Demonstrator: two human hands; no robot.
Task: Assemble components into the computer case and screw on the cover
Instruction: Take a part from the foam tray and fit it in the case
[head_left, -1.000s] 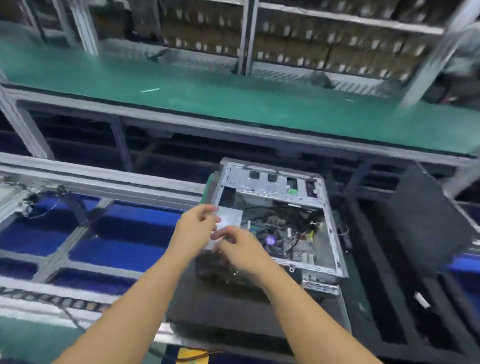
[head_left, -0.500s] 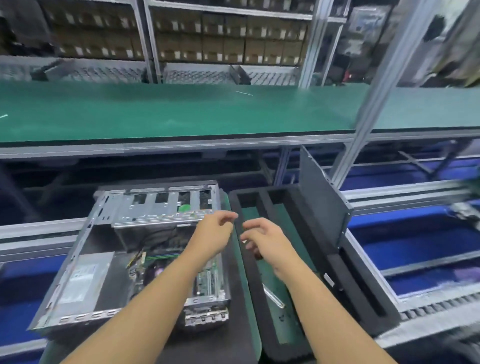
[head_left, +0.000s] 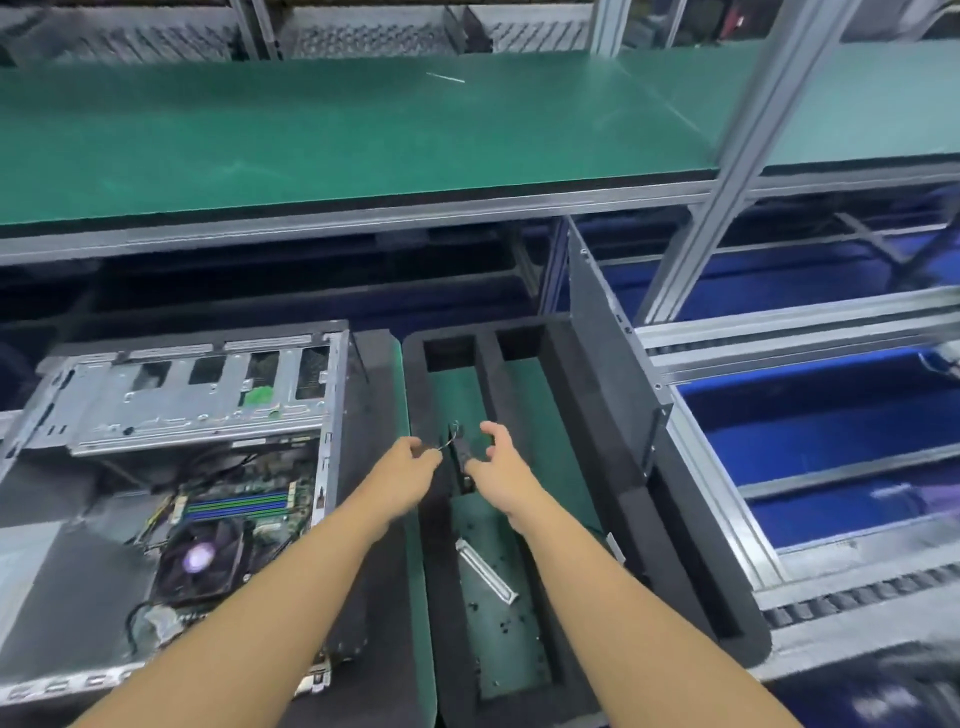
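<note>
We note the part (head_left: 459, 453) lies between both grips, long axis pointing away; right grip (head_left: 500, 462) half-open, thumb beside it; left grip (head_left: 413, 460) curled, hold unclear.

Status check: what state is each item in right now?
Computer case: open, cover off, board exposed.
Cover: upright on edge in the foam tray.
Black part: over the tray, wire pinched by left hand.
Right hand: thumb against black part, grip unclear.
Silver bracket: lying flat in the tray.
</note>
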